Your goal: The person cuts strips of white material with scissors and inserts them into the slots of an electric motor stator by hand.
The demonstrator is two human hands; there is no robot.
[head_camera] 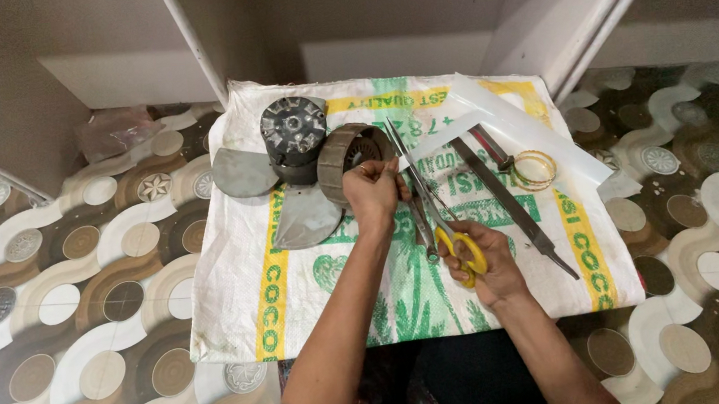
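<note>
My left hand (374,193) grips the rim of a round grey motor part (349,154) that lies on a white woven sack (298,299). My right hand (485,260) holds yellow-handled scissors (427,190), blades apart and pointing up toward my left hand's fingertips. Something thin seems pinched at those fingertips, too small to tell. Behind the motor part stands a dark fan motor (293,137) with grey blades (243,172) spread beside it.
A long metal file (511,204), a screwdriver (491,147), a loop of thin wire (535,169) and a white strip (532,128) lie on the sack's right side. Pliers (422,226) rest under the scissors. Patterned floor surrounds the sack; white walls stand behind.
</note>
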